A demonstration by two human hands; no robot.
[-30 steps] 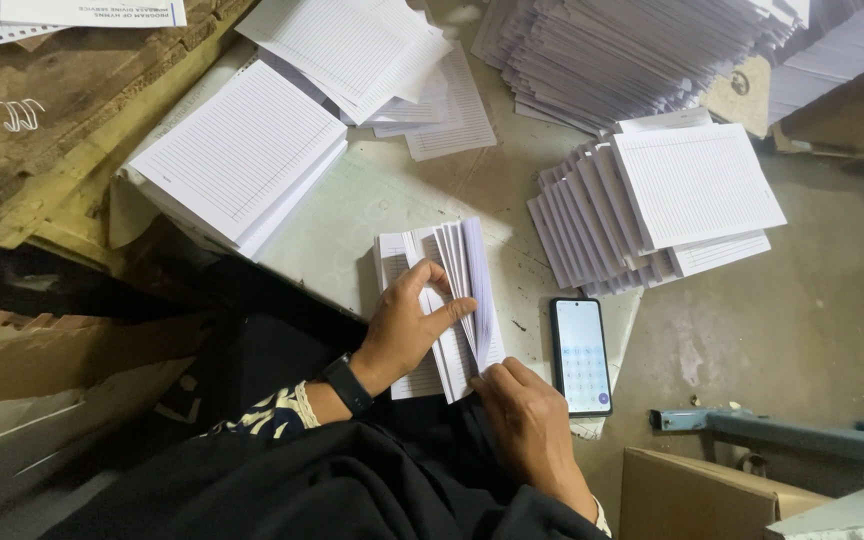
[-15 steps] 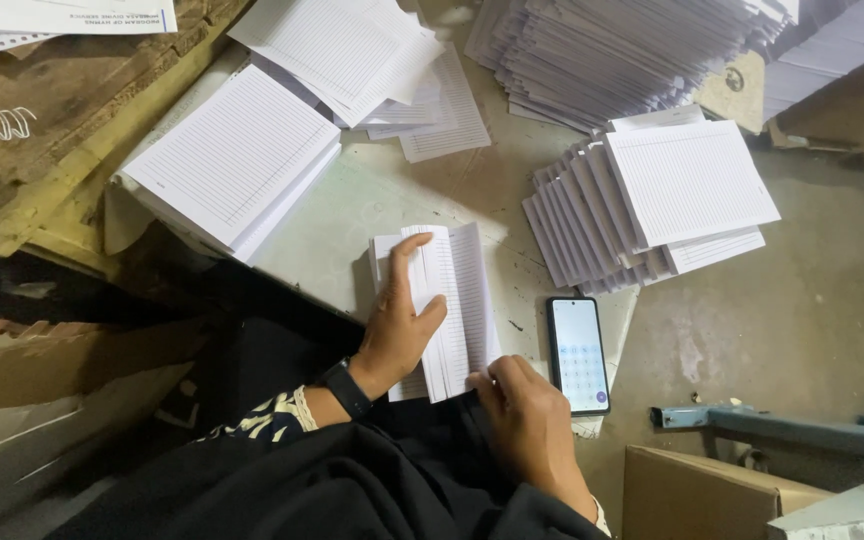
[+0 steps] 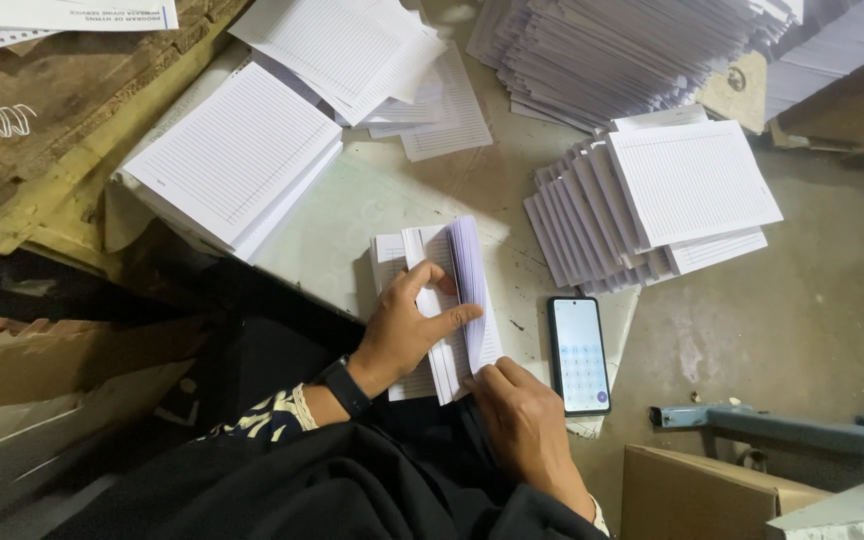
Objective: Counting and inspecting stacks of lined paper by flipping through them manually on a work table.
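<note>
A small stack of white ruled sheets [image 3: 467,262] lies on the worktop in front of me. My left hand [image 3: 407,325] rests on it, fingers spread, with the thumb pressed against a fan of pages that stands curled upright. My right hand [image 3: 522,420] pinches the near right corner of the same stack. A dark watch sits on my left wrist.
A phone [image 3: 579,354] with a lit screen lies right of the stack. A fanned pile of ruled pads [image 3: 667,195] sits at the right, a thick pad [image 3: 227,155] at the left, tall paper stacks [image 3: 612,50] behind. A cardboard box [image 3: 692,495] and blue metal bar [image 3: 802,430] stand lower right.
My left hand lay flat on the stack half a second ago; now its thumb holds a fan of pages lifted upright. The right hand stays at the near corner.
</note>
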